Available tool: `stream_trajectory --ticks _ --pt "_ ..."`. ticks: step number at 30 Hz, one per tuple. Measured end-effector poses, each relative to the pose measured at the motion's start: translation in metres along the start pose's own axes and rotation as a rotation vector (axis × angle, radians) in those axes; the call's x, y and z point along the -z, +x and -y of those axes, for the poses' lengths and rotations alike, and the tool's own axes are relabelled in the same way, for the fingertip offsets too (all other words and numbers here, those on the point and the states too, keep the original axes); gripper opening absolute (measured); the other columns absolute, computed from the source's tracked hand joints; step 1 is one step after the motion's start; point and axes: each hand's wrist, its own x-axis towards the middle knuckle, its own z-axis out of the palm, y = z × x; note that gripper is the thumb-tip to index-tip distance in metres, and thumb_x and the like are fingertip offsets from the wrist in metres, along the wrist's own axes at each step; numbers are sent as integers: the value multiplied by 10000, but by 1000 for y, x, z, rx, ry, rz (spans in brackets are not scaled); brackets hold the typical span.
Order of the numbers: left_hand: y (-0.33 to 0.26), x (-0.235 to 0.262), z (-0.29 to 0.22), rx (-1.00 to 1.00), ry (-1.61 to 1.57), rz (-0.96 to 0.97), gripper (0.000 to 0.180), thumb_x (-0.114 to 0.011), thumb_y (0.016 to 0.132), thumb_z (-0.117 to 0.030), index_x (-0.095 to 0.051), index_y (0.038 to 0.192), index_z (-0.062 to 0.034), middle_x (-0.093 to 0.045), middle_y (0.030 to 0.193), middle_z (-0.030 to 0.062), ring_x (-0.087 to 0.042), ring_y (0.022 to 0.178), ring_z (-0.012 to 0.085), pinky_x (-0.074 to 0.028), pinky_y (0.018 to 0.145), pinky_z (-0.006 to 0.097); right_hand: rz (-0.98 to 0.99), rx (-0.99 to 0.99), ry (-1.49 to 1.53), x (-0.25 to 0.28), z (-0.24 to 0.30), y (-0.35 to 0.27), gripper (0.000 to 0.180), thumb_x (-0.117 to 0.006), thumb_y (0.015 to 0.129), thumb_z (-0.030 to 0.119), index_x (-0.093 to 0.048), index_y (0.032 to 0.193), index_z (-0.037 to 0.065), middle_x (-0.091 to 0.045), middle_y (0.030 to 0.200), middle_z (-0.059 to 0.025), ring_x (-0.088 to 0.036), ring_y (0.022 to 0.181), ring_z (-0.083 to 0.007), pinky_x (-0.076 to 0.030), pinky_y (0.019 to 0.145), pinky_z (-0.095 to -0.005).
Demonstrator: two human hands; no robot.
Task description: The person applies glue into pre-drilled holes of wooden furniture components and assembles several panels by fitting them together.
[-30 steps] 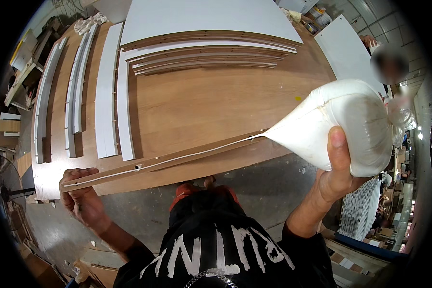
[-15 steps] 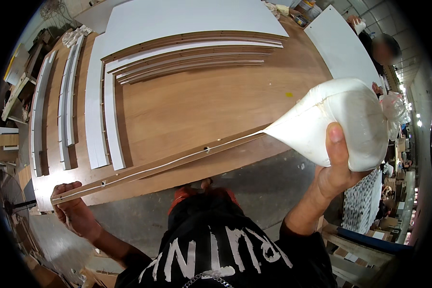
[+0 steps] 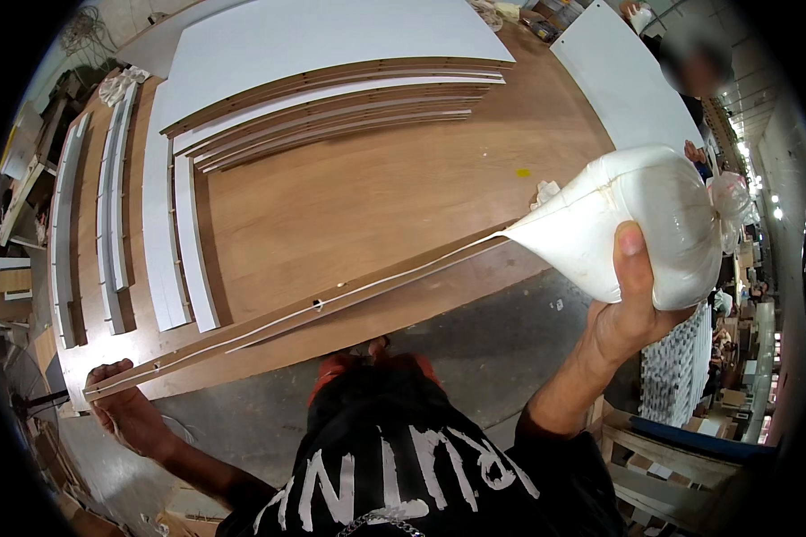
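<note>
My left hand [image 3: 127, 413] grips the near-left end of a long, narrow board [image 3: 242, 337], its brown edge turned upward. Along that edge runs a thin line of white glue [image 3: 385, 289], passing small drilled holes. My right hand [image 3: 634, 309] is closed around a plump clear plastic bag of white glue [image 3: 591, 210]. The bag's pointed tip touches the edge of the board where the line ends. Beyond the tip, the bag hides the rest of the board.
A wooden worktable [image 3: 358, 183] lies beneath. White panels [image 3: 331, 40] are stacked at its far side, with several narrow white strips [image 3: 112, 206] on the left. Another white panel [image 3: 600, 76] stands at the far right, near another person [image 3: 690, 72]. A cloth [image 3: 121, 85] lies at the far left.
The board has slid left and slightly down with my left hand. The bag's tip is now farther along the edge, and the white glue line has grown longer.
</note>
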Motion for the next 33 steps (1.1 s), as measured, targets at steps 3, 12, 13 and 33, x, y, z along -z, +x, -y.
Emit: stream_trajectory --ticks 3,12,13,33 --pt "0 1 2 -6 -13 11 425 -550 911 -309 -524 1135 51 -560 1048 134 -561 992 257 -449 931 412 -33 10 3 2 -5 4 773 -683 650 111 -365 1330 -74 -549 1160 -212 -598 998 -294 -520 846 -382" --pt "4 4 2 -3 -92 83 430 -540 915 -296 -505 1181 41 -533 1128 127 -527 1053 244 -429 962 412 -106 -40 22 18 -21 10 728 -718 645 102 -421 1280 -91 -576 1116 -204 -596 980 -270 -483 868 -368" --pt "3 6 2 1 -94 72 431 -538 916 -296 -503 1186 39 -531 1135 128 -526 1056 245 -428 964 413 -127 -60 41 19 -22 11 707 -738 641 102 -451 1254 -99 -591 1096 -198 -593 976 -258 -460 884 -359" --pt "1 8 1 -34 -72 97 360 -474 956 -234 -450 1187 42 -500 1104 130 -502 1049 231 -414 968 388 -238 -48 30 43 -60 31 526 -727 656 52 -555 1131 -97 -626 1027 -194 -626 894 -244 -514 801 -348"
